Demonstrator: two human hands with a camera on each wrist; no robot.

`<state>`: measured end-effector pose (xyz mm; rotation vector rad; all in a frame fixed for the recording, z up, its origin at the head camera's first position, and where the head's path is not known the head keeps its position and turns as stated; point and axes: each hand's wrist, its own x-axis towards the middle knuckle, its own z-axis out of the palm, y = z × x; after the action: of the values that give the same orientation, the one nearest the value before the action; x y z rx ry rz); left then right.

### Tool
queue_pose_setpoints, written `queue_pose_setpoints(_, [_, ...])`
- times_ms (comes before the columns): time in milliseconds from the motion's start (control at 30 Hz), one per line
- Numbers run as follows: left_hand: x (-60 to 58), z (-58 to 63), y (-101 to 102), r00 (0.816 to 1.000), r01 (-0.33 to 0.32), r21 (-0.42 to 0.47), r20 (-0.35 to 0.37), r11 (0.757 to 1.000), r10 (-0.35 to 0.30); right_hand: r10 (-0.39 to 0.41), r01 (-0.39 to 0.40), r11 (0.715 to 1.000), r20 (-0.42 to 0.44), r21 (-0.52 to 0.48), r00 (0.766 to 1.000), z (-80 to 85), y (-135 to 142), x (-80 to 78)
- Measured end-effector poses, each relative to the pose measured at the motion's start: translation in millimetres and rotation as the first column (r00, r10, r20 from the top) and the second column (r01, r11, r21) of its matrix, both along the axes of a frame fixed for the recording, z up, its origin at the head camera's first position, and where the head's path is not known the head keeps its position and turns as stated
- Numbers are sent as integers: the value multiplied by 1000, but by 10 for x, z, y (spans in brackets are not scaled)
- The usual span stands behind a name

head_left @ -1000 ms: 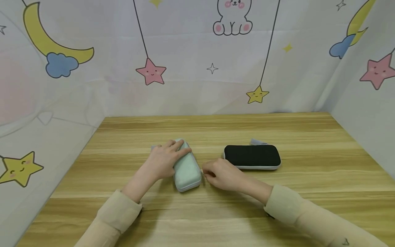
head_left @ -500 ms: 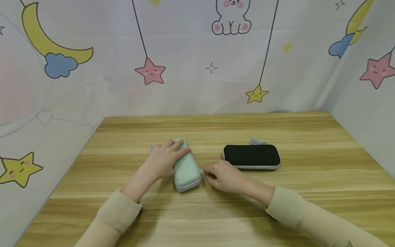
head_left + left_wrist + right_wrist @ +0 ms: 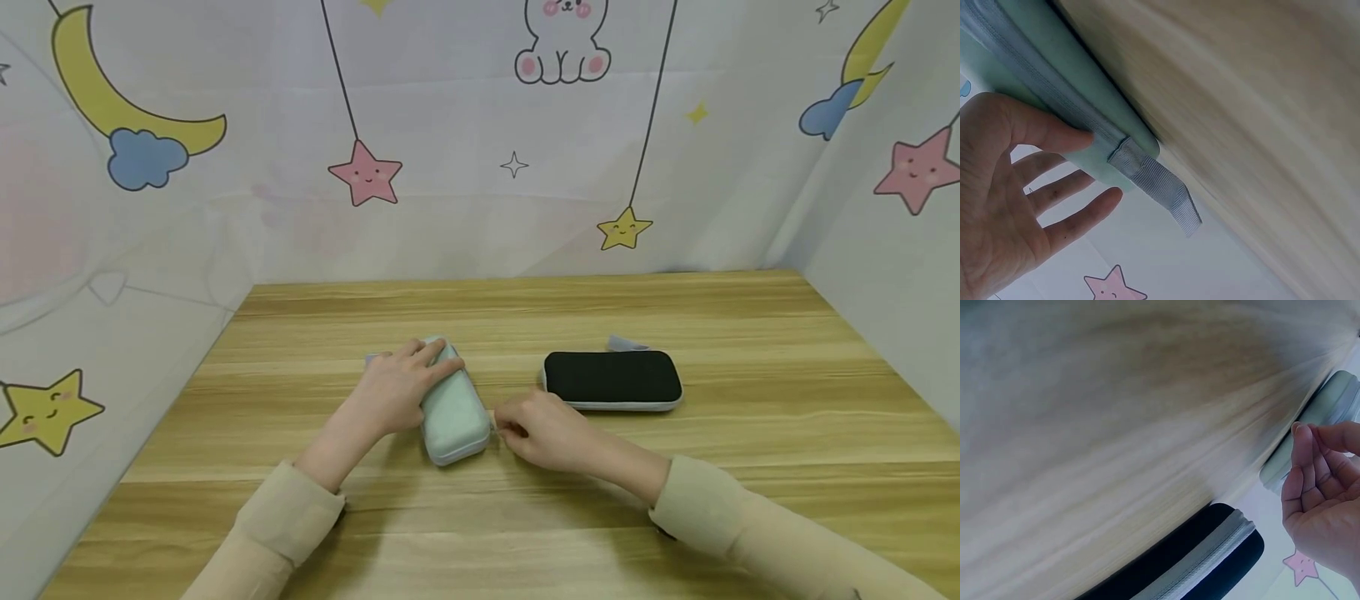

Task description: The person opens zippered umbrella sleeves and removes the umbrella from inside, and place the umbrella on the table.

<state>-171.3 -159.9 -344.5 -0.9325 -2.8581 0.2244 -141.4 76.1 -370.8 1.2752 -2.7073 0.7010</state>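
Note:
In the head view a mint green zip case lies at a slant on the table. My left hand holds it, fingers spread over its top. The left wrist view shows the thumb against its zippered side, near a grey fabric tab at one end. My right hand is at the case's right edge, thumb and index fingertips together on what looks like its small zipper pull; the fingers hide most of it. In the right wrist view the curled fingers are beside the case's end.
A black zip case with a grey zipper band lies just behind the right hand, its grey tab pointing away. Wood-grain table surrounds both cases. A printed cloth hangs at the back and sides.
My right hand has shifted very slightly right and toward me, its fingertips still pinched by the mint case's edge. The left hand and both cases stay in place.

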Motion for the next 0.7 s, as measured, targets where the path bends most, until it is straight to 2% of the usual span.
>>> queue_pose_setpoints(467, [21, 26, 32, 1000, -13, -16, 7, 1000, 13, -18, 18, 1000, 7, 14, 1000, 1, 32, 28])
queue_pose_setpoints(700, [14, 16, 37, 1000, -9, -19, -10, 1000, 9, -25, 25, 1000, 38, 4, 999, 3, 41, 43])
